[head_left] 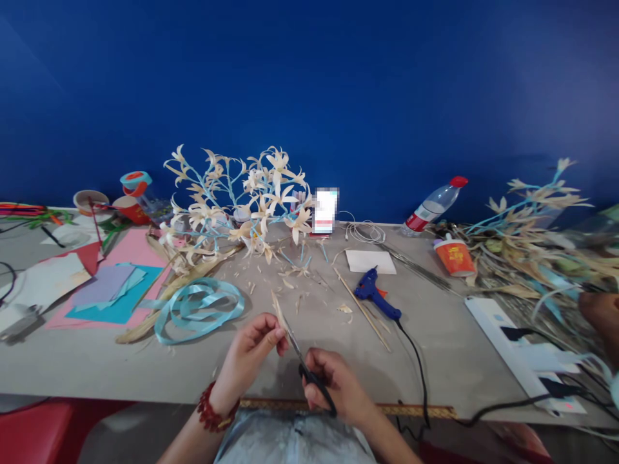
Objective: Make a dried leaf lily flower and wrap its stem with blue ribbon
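Between the thumb and fingers of my left hand (258,345) is a thin, pale strip of dried husk (277,309), its tip pointing away from me. My right hand (333,380) grips black-handled scissors (316,388), whose blades lie along the strip's right side. Whether the blades touch the strip I cannot tell. Pale husk scraps (297,301) are scattered on the table beyond my hands. Left of them lies a loose coil of light blue ribbon (200,312). Husk flowers on blue stems (264,193) stand behind in a cluster.
A blue glue gun (374,293) with a black cord lies right of centre, beside thin sticks (362,310). Further right are a power strip (503,348), an orange cup (453,256) and a tilted bottle (432,206). Another person's hand (599,322) shows at the right edge. Coloured paper (135,296) lies left.
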Motion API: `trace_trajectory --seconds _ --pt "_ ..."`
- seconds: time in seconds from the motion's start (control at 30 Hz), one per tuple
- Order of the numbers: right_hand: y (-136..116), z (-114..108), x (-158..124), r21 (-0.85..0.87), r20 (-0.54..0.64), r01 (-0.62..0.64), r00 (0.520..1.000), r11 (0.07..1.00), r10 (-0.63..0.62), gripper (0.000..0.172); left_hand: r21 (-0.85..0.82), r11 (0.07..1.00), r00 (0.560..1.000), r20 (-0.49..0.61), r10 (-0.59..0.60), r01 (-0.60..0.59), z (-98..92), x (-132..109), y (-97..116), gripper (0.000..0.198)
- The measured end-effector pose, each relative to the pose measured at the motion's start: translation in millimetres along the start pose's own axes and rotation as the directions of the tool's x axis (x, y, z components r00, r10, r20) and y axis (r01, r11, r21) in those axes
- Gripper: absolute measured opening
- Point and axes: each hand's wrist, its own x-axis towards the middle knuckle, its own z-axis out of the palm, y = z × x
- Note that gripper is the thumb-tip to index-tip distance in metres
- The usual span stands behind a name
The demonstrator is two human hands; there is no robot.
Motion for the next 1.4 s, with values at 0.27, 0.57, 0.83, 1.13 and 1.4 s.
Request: trace_trajectory --seconds 0.27,0.57,0.83,1.13,1.4 --pt "1 -4 1 -0.126 -0.021 0.006 1.000 0.992 -0.009 0.045 0.000 1.000 1.000 0.002 -0.001 0.001 0.9 2 0 0.023" --pt "2 -5 3 -0.236 -0.072 0.042 0.996 0.971 -0.061 0.036 0.036 0.999 1.000 0.016 -0.003 0.003 -1.3 1 3 0.024" --pt "-3 -5 3 -0.227 -0.089 0.019 0.995 0.974 -0.040 0.037 0.068 0.998 1.000 0.027 0.001 -0.003 -2.3 -1 5 0.025" --pt "4 -5 3 -0.137 -0.095 -0.025 0.995 0.990 0.012 0.043 0.024 1.000 0.999 0.041 0.001 -0.002 -2.3 -4 4 0.024" --pt "12 -3 3 0.063 -0.030 -0.091 0.995 0.994 0.093 0.047 -0.027 1.000 0.997 0.082 -0.010 0.012 -4.7 -6 6 0.020"
